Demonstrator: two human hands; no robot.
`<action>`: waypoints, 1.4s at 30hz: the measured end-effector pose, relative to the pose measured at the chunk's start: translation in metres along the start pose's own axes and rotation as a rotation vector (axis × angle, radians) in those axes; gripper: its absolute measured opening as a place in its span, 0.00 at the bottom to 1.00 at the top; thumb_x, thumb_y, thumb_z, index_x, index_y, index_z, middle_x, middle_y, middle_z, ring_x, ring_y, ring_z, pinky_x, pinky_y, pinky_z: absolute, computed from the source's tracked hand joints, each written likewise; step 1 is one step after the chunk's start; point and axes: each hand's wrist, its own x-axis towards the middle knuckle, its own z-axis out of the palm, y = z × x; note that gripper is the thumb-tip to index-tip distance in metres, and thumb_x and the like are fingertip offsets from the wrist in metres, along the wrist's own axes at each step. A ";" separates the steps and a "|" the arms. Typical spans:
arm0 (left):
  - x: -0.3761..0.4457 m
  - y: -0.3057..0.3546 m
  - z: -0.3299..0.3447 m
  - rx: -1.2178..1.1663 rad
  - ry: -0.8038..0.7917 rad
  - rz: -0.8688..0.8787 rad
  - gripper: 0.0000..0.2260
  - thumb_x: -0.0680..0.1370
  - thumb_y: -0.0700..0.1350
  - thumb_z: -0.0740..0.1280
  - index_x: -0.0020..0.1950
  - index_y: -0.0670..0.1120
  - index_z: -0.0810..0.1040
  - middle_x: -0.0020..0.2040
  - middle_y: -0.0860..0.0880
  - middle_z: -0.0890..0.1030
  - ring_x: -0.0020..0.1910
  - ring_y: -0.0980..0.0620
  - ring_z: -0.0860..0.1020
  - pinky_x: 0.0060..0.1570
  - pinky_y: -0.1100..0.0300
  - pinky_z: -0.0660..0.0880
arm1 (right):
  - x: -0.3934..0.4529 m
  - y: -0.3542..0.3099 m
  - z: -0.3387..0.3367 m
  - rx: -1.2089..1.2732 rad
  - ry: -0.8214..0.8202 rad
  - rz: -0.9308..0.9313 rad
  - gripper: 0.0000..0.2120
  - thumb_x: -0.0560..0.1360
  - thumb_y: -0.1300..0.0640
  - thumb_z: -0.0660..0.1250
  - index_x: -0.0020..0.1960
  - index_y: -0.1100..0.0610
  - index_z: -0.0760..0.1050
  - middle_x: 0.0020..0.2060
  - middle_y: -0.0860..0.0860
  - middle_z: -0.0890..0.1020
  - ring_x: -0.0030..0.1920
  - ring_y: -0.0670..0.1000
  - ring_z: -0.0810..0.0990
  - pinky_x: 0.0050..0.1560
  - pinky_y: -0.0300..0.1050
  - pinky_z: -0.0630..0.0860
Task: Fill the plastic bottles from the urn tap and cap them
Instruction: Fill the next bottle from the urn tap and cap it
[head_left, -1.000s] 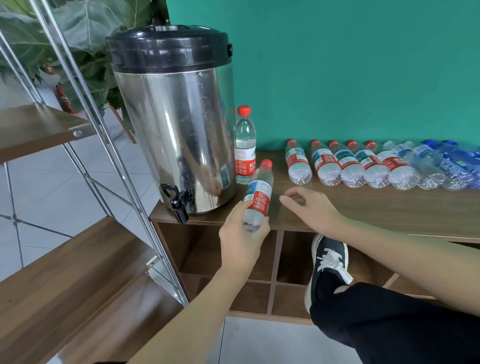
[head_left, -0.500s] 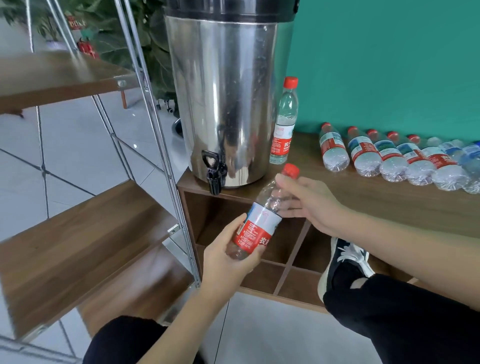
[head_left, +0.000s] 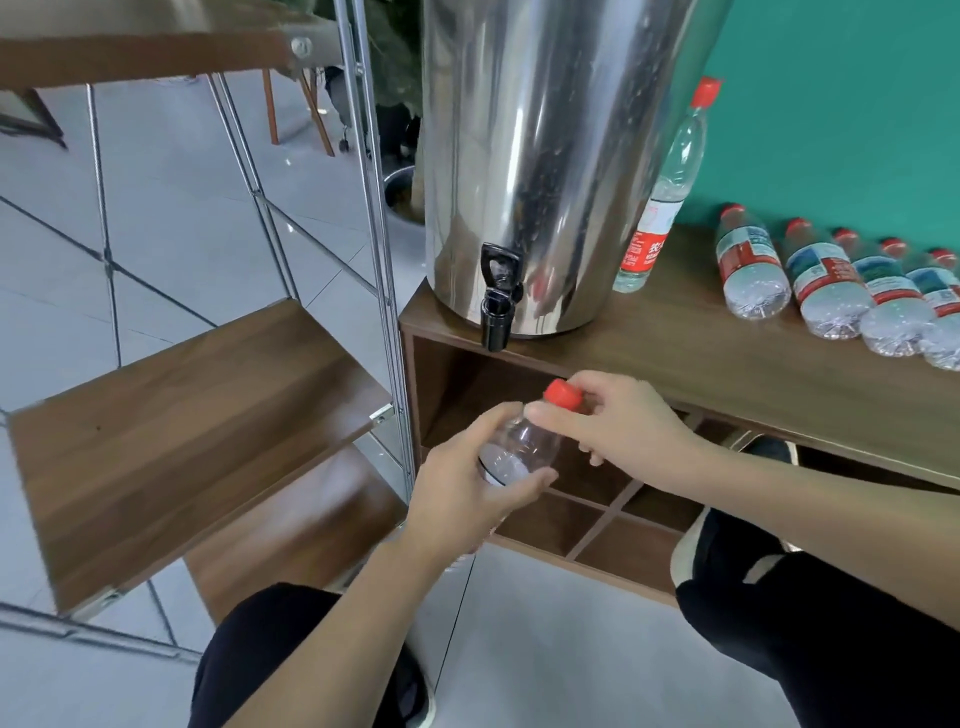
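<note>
Nearest the camera, the left hand wraps the body of a clear plastic bottle with a red screw cap, held in the air in front of the bench's front edge, apart from the top. Half a second ago the right hand was only reaching the neck; now the right hand has its thumb and fingers pinched round the red cap, and the bottle has tipped more upright and come lower, under the tap. That reads as the start of unscrewing, so filling is not yet begun.

Beyond, the black tap overhangs the front left corner of the dark wooden bench, on the tall steel urn. One capped bottle stands just beside the urn; a row of lying capped bottles runs toward the right edge.
</note>
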 end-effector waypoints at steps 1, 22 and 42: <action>0.001 -0.005 -0.002 0.040 0.005 0.008 0.29 0.73 0.62 0.77 0.72 0.62 0.72 0.57 0.62 0.82 0.58 0.59 0.81 0.57 0.55 0.78 | 0.002 0.000 0.000 -0.089 0.048 -0.029 0.19 0.72 0.32 0.70 0.47 0.48 0.80 0.34 0.48 0.81 0.33 0.45 0.79 0.35 0.41 0.77; 0.002 -0.022 -0.026 0.115 -0.078 0.108 0.27 0.72 0.59 0.78 0.68 0.64 0.74 0.52 0.59 0.82 0.52 0.53 0.82 0.51 0.50 0.79 | 0.004 0.005 -0.009 -0.235 -0.108 -0.308 0.14 0.78 0.40 0.65 0.53 0.47 0.83 0.41 0.46 0.83 0.40 0.46 0.78 0.42 0.38 0.75; 0.002 -0.029 -0.023 -0.149 -0.127 0.005 0.27 0.73 0.50 0.80 0.69 0.57 0.75 0.58 0.58 0.82 0.59 0.53 0.81 0.52 0.62 0.81 | 0.008 0.020 -0.025 -0.119 0.082 -0.430 0.17 0.77 0.61 0.73 0.65 0.51 0.79 0.60 0.43 0.82 0.60 0.40 0.80 0.64 0.36 0.75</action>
